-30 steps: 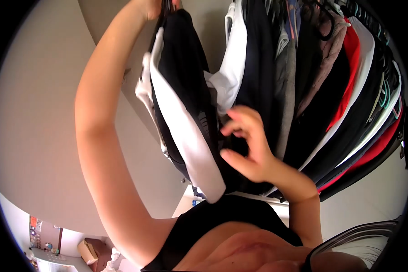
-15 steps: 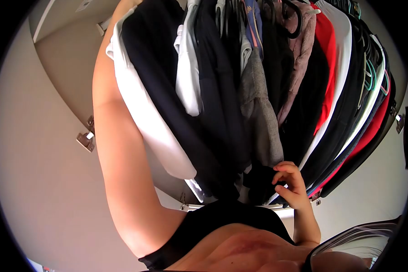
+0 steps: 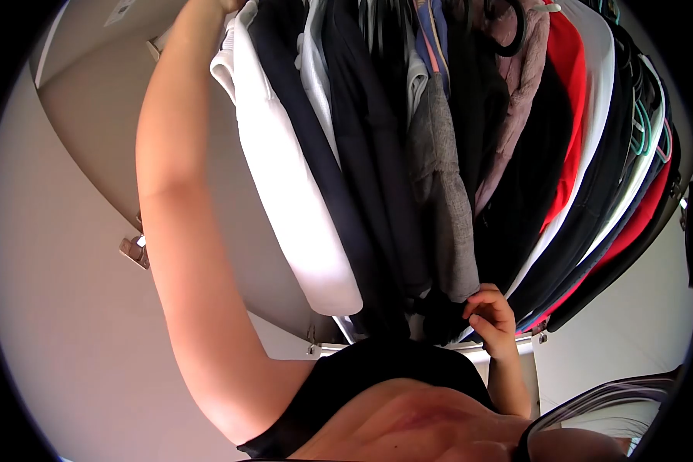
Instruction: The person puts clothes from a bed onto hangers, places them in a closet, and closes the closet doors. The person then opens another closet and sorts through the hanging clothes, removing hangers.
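Hanging in a pale wardrobe [image 3: 92,108], its door [image 3: 61,331] at left, a row of clothes [image 3: 369,146] fills the view, long axes running top to bottom. A white sleeve [image 3: 296,208] lies below and right of the left hand [image 3: 229,5], the nearer one; the top edge crops it, so its grip cannot be told. A grey sleeve [image 3: 458,231] ends at the right hand [image 3: 494,319], fingers curled, gap narrow; any pinch is unclear.

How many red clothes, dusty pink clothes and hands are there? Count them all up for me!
Red clothes: 2 (a bright red garment and a red garment farther right)
Dusty pink clothes: 1 (the pink garment)
Hands: 2 (the right hand beside the grey sleeve, the left hand partly cut off up top)
Total: 5
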`<state>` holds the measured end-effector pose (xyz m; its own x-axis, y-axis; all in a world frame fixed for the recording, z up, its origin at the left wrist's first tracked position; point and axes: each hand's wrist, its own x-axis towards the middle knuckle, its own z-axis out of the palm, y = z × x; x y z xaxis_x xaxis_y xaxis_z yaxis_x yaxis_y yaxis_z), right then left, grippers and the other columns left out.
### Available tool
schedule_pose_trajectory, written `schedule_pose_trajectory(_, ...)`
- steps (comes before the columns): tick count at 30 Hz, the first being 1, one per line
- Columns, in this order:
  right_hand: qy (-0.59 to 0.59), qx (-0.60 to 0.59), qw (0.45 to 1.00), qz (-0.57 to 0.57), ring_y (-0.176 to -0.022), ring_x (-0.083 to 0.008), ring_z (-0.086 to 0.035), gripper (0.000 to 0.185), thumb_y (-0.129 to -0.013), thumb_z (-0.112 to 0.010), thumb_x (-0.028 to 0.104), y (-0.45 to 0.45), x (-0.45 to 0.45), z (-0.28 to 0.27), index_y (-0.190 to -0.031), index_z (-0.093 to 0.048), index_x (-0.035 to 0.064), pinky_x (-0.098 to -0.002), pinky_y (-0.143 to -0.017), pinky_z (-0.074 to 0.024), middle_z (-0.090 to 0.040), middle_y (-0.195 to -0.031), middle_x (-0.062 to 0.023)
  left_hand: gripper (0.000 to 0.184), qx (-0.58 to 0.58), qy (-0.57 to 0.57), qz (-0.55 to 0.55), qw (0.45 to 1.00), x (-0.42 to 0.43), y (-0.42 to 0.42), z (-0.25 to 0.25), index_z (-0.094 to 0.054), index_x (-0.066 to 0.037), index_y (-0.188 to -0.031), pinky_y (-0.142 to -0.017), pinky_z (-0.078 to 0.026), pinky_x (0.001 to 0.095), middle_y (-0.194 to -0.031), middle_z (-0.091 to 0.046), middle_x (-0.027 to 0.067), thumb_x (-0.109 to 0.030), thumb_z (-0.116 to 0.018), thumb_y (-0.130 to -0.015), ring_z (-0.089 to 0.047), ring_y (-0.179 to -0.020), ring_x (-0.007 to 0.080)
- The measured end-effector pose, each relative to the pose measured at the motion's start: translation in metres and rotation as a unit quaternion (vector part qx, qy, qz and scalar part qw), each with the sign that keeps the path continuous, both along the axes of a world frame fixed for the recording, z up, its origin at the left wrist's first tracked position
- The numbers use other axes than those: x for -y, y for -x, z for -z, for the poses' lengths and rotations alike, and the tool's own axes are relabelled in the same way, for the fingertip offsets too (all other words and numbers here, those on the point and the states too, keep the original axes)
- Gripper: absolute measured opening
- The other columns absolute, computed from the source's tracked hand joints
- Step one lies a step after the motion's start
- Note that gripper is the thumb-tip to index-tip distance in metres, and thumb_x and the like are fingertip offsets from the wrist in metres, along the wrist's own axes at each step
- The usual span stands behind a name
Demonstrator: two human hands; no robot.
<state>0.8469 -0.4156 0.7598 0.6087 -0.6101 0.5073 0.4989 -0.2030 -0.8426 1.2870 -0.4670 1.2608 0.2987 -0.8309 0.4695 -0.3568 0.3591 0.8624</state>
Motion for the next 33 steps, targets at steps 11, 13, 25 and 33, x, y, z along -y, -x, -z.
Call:
schedule_pose_trajectory(11,-0.011,0.003,0.999,0.038,-0.085,-0.0146,-0.056,0.027,-0.083,-0.058,-0.005,0.023,0.0,0.007,-0.109,-0.057,0.0026,-0.0263,-0.075,-0.045,-0.052,-0.113,-0.0105,0.037,0.229,0.235,-0.22,0.919,-0.012,0.006,0.145,-0.059,-0.004,-0.091,-0.066,-0.05,0.0406,-0.072,-0.062,0.0127,-0.036,-0.041,-0.098,-0.06,-0.066,0.0278)
schedule_pose_trajectory(13,-0.019,0.004,0.999,0.042,-0.085,-0.0142,-0.055,0.027,-0.083,-0.058,-0.005,0.029,0.0,0.012,-0.109,-0.057,0.0021,-0.026,-0.075,-0.0447,-0.052,-0.113,-0.0103,0.037,0.255,0.225,-0.224,0.913,-0.022,0.017,0.186,-0.059,-0.004,-0.091,-0.066,-0.05,0.0408,-0.072,-0.062,0.0127,-0.036,-0.042,-0.098,-0.06,-0.066,0.0281)
schedule_pose_trajectory(25,0.388,0.016,0.88,0.275,-0.133,-0.0438,-0.032,0.095,-0.064,-0.087,0.03,-0.063,0.006,-0.039,-0.141,-0.034,0.014,-0.048,-0.105,-0.0326,-0.023,-0.145,-0.028,0.035,0.218,0.064,-0.074,0.971,-0.082,0.089,0.378,-0.061,-0.006,-0.089,-0.064,-0.049,0.0417,-0.07,-0.062,0.013,-0.037,-0.045,-0.095,-0.06,-0.065,0.0298)
schedule_pose_trajectory(33,0.45,-0.227,0.805,0.313,-0.132,-0.048,-0.033,0.067,-0.069,-0.08,0.029,-0.146,0.032,0.008,-0.13,-0.052,0.0262,-0.0638,-0.088,-0.0401,-0.026,-0.142,-0.0338,0.034,0.226,-0.097,-0.07,0.967,-0.109,0.073,0.499,-0.062,-0.007,-0.088,-0.062,-0.049,0.0423,-0.069,-0.062,0.0132,-0.037,-0.046,-0.094,-0.06,-0.064,0.0309)
